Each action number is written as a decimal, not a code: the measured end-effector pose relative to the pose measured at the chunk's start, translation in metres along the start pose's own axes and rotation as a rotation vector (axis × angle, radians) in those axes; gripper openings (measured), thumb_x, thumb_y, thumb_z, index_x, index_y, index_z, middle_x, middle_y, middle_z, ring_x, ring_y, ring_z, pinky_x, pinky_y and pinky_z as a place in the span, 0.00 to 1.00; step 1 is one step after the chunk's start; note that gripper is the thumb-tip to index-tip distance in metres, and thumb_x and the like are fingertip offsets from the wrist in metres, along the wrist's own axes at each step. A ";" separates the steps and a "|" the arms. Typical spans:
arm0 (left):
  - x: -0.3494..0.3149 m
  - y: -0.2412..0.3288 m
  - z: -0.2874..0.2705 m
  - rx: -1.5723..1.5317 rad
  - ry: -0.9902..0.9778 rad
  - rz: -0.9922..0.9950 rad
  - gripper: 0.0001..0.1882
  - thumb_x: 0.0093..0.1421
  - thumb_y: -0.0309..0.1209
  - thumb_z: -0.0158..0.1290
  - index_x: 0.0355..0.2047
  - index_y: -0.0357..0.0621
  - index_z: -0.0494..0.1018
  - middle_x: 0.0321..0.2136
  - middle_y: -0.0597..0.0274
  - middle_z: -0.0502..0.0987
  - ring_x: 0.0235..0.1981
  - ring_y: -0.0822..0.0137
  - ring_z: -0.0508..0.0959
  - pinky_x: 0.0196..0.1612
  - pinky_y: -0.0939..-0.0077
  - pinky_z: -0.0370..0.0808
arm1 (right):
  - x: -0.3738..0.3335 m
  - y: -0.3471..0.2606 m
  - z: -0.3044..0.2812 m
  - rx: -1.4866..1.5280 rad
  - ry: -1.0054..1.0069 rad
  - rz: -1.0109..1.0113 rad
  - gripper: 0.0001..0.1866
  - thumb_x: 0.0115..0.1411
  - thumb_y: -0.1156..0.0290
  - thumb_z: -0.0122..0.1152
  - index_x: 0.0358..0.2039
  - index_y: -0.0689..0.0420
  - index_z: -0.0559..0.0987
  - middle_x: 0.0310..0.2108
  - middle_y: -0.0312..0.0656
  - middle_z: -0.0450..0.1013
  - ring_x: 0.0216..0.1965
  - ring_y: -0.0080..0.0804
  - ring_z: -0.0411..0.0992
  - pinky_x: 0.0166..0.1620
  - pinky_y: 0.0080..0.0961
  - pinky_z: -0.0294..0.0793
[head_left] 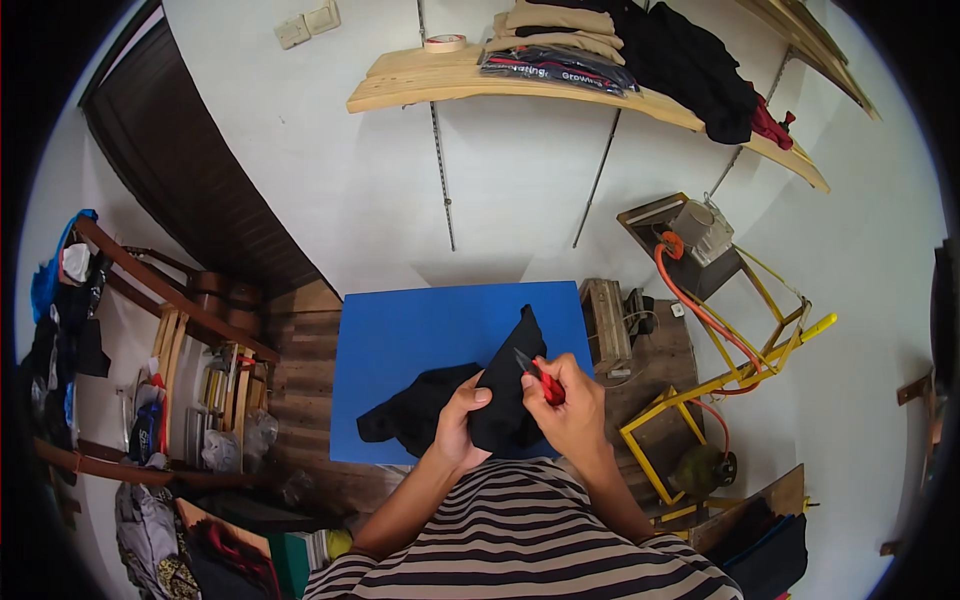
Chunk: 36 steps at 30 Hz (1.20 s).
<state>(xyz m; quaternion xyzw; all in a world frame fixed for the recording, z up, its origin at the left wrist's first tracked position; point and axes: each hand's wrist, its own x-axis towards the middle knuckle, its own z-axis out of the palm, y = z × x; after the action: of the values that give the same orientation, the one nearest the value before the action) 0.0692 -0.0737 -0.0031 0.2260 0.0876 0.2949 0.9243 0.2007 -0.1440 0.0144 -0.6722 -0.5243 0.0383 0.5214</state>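
A black piece of cloth, perhaps a garment, is bunched on the blue tabletop. One part of it is lifted off the table and stands up in a dark point. My left hand grips this raised part, its thumb lying on top of the fabric. In my right hand are small red-handled thread snips, held in closed fingers. Their dark pointed tip is directed up and left, over the raised cloth. Whether the tip touches the fabric, I cannot tell.
Beyond the table, a wooden wall shelf carries folded clothes and a tape roll. To the right are a wooden crate and a yellow metal frame with an orange hose. A cluttered rack stands left.
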 end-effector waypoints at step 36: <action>-0.028 0.031 -0.039 0.194 -0.152 -0.066 0.36 0.52 0.34 0.47 0.59 0.25 0.56 0.58 0.40 0.62 0.58 0.50 0.66 0.62 0.60 0.60 | 0.022 0.040 -0.002 0.813 -0.017 0.555 0.10 0.61 0.66 0.57 0.25 0.52 0.68 0.11 0.23 0.54 0.10 0.10 0.49 0.14 0.13 0.45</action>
<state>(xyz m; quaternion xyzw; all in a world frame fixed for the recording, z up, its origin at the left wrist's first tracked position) 0.0195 -0.0532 -0.0224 0.3331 0.0526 0.2363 0.9113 0.2383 -0.1253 -0.0041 -0.5281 -0.2724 0.3827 0.7075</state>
